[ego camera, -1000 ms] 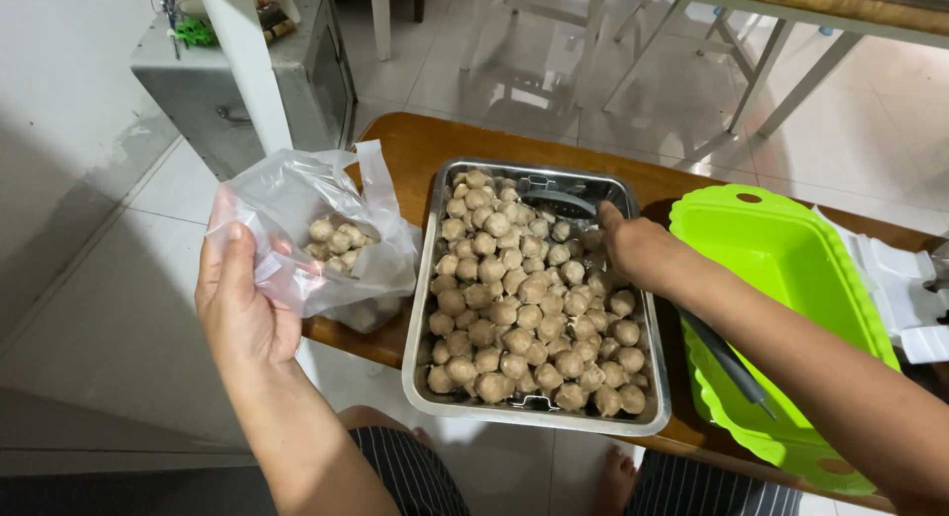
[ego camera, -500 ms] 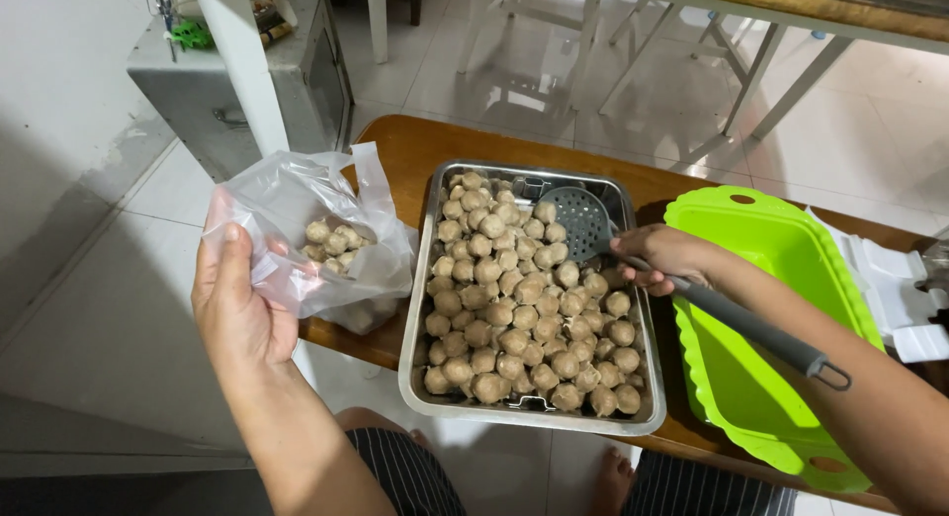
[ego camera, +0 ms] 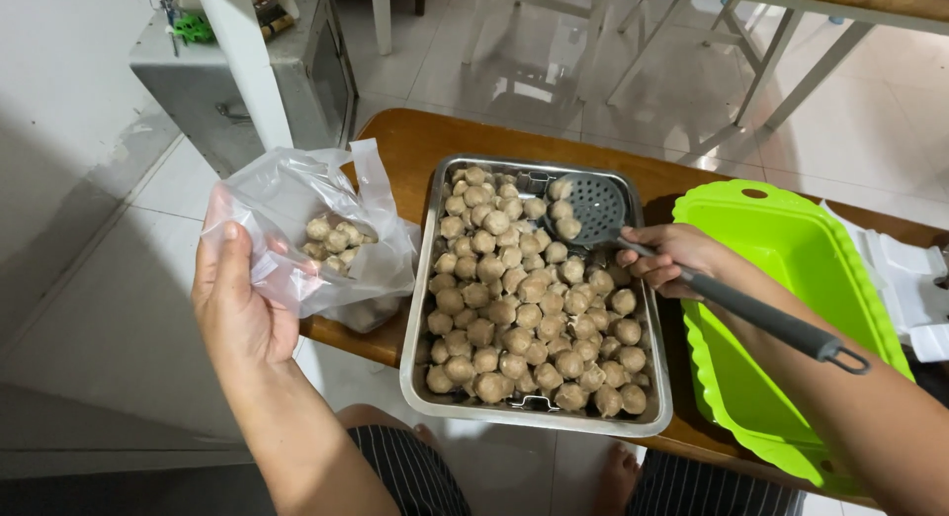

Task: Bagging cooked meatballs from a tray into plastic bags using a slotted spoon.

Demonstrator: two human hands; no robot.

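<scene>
My left hand holds open a clear plastic bag with several brown meatballs inside, at the table's left edge. A steel tray in the middle is full of the same meatballs. My right hand grips the dark handle of a slotted spoon. Its perforated head rests at the tray's far right corner with a few meatballs on it.
The tray stands on a narrow brown wooden table. A bright green plastic basin sits right of the tray, with white packets beyond. A grey metal cabinet and chair legs stand on the tiled floor behind.
My right hand took up the slotted spoon from the green basin side and brought its head into the tray's far corner. The left hand with the bag stayed put.
</scene>
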